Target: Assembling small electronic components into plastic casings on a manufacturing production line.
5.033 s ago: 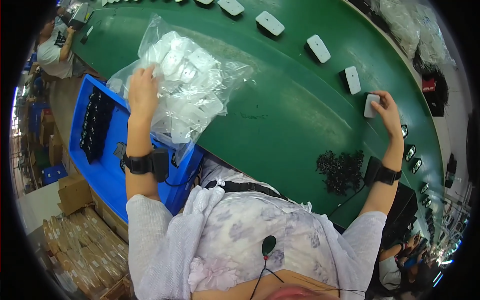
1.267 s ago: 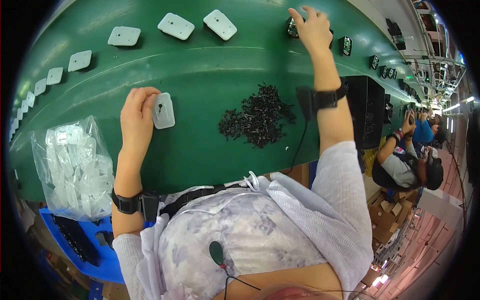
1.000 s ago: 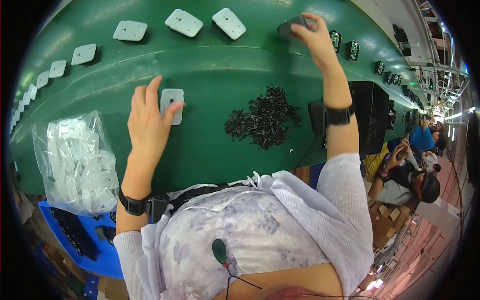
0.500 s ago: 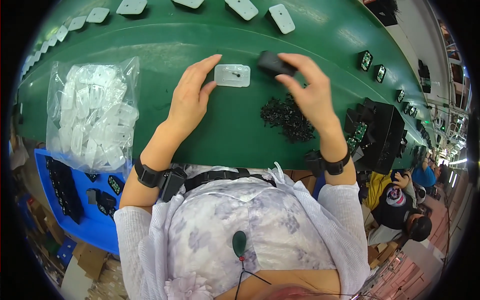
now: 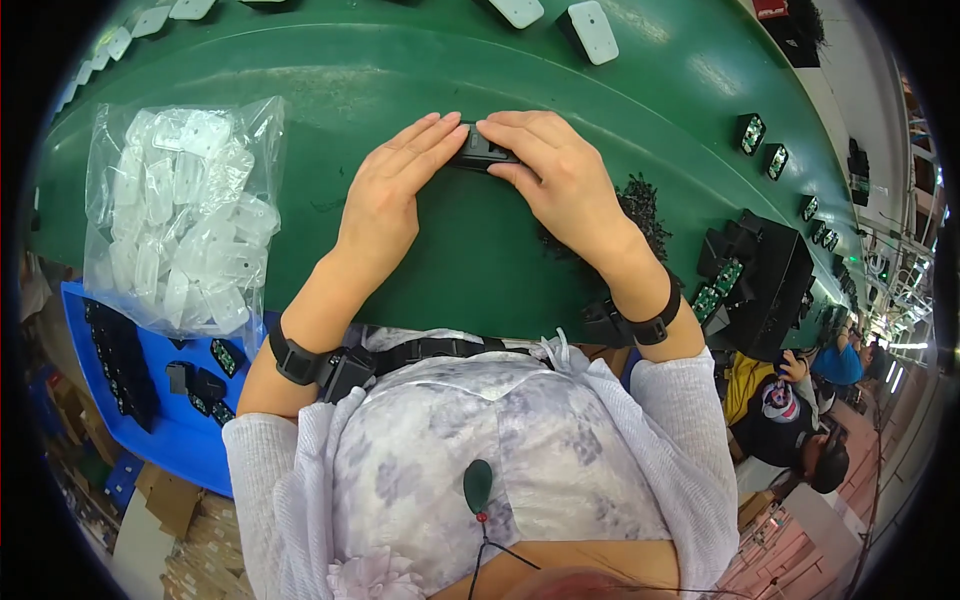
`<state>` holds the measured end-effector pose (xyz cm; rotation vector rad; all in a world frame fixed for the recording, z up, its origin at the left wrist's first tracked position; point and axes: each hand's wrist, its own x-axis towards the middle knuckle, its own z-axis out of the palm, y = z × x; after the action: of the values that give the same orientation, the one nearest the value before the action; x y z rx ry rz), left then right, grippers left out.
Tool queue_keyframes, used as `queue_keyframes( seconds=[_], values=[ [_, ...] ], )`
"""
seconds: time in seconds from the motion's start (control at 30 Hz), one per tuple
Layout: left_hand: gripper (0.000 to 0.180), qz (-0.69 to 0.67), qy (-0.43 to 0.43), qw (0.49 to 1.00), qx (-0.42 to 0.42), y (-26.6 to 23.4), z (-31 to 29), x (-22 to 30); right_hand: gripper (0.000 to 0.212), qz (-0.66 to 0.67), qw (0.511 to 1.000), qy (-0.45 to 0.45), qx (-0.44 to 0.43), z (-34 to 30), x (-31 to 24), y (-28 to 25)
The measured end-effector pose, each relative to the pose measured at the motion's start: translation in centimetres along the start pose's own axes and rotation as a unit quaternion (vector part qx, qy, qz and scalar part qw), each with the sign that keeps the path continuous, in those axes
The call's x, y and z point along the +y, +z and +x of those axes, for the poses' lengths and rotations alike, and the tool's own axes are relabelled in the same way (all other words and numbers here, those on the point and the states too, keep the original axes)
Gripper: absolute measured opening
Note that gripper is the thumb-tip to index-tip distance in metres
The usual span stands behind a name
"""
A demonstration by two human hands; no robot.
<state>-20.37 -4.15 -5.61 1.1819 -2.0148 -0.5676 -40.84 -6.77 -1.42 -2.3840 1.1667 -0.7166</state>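
Observation:
A black plastic housing (image 5: 487, 148) sits on the green worktable between my two hands. My right hand (image 5: 555, 175) grips its right end, thumb on the near edge and fingers over the far side. Against the left end of the housing press the fingers of my left hand (image 5: 400, 180), held close together, with the thumb mostly hidden. The pale plate that lay here is out of sight. Partly behind my right wrist is a pile of small black parts (image 5: 643, 212).
A clear bag of translucent white covers (image 5: 185, 220) lies at the left, by a blue bin (image 5: 150, 425) holding black parts and circuit boards. An open black box (image 5: 768, 275) stands at the right. White-topped units (image 5: 593, 32) line the far side; black units with green boards (image 5: 752, 133) stand far right.
My right hand has brought the black housing left to where the pale plate lay, and the plate is now hidden. My left hand has moved right and now touches the housing.

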Motion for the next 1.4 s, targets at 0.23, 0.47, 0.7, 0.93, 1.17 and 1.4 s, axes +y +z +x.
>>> queue_keyframes(
  seconds=[0.23,0.47,0.7,0.93,1.17,1.4],
  values=[
    [0.048,0.145,0.043,0.988,-0.035,-0.3,0.0,0.9,0.04,-0.057,0.998,0.007,0.022,-0.8,-0.8,0.9],
    [0.049,0.201,0.065,0.976,-0.047,-0.2,0.2,1.0,0.041,-0.064,0.997,0.035,0.026,-0.8,-0.7,1.3],
    [0.042,0.259,0.102,0.96,0.025,1.3,1.8,0.5,0.034,0.119,0.99,0.072,-0.032,1.6,1.8,-0.8],
    [0.022,-0.336,-0.191,0.922,0.022,0.3,1.6,2.2,0.035,0.412,0.894,0.174,0.033,-0.5,-0.5,-1.2],
    [0.023,-0.413,-0.238,0.879,-0.021,-0.9,0.2,4.4,0.031,0.38,0.904,0.182,0.073,-1.4,-2.7,-0.8],
    [0.024,-0.476,-0.233,0.848,0.029,-0.9,-0.7,4.9,0.037,0.395,0.903,0.15,0.075,-1.3,-3.9,-0.3]
  ],
)
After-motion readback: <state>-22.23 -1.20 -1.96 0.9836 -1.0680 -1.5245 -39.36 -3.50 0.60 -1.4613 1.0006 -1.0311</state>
